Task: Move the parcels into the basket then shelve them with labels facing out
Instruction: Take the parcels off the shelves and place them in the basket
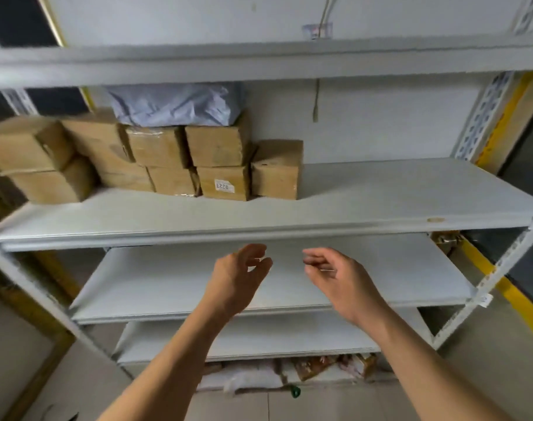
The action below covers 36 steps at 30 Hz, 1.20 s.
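Several brown cardboard parcels [156, 159] are stacked in two layers on the left half of a white shelf board [380, 192]. One parcel [224, 183] shows a white label with upside-down digits. The rightmost parcel [276, 170] stands alone at the end of the row. A grey plastic mailer bag [174, 103] lies on top of the stack. My left hand [238, 275] and my right hand [335, 275] hover side by side below that shelf's front edge, fingers loosely curved, holding nothing. No basket is in view.
The white metal rack has a top shelf [259, 59], two bare lower boards [289, 287], and perforated uprights [484, 117]. Crumpled packages [320, 364] lie under the lowest board on the floor. A yellow-edged frame [514, 95] stands at the right.
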Each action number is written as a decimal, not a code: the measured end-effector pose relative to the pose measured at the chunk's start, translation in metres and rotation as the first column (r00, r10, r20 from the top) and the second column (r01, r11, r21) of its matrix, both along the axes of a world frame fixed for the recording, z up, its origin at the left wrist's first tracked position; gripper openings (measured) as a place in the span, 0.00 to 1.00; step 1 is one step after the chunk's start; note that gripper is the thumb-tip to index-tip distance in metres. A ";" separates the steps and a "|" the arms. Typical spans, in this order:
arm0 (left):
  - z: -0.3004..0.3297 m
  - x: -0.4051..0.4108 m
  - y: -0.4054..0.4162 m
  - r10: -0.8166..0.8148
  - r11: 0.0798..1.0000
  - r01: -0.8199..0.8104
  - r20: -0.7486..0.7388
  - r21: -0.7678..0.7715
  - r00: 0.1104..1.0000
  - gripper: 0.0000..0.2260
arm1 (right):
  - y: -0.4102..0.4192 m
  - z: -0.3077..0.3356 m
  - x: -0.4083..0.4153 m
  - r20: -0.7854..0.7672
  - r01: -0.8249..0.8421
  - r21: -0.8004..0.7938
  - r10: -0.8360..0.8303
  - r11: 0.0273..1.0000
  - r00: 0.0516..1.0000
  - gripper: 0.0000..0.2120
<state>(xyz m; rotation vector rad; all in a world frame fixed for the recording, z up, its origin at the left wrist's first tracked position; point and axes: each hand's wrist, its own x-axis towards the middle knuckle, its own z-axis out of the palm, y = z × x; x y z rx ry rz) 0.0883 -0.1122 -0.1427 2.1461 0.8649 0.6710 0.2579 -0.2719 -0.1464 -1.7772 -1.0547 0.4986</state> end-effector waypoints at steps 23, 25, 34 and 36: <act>0.065 -0.195 0.197 0.647 0.747 -0.662 0.156 0.067 0.746 0.21 | 0.342 0.073 -0.141 0.139 -0.605 0.076 0.592 0.793 0.794 0.16; 0.074 -0.205 0.216 0.691 0.707 -0.705 0.170 0.044 0.703 0.22 | 0.368 0.081 -0.156 0.144 -0.627 0.082 0.614 0.775 0.776 0.15; 0.107 -0.243 0.337 0.770 0.610 -0.792 0.219 0.017 0.599 0.27 | 0.487 0.110 -0.212 0.079 -0.635 0.123 0.630 0.763 0.772 0.25; 0.108 -0.249 0.370 0.766 0.617 -0.787 0.235 -0.007 0.598 0.29 | 0.510 0.113 -0.222 0.054 -0.608 0.108 0.606 0.786 0.793 0.28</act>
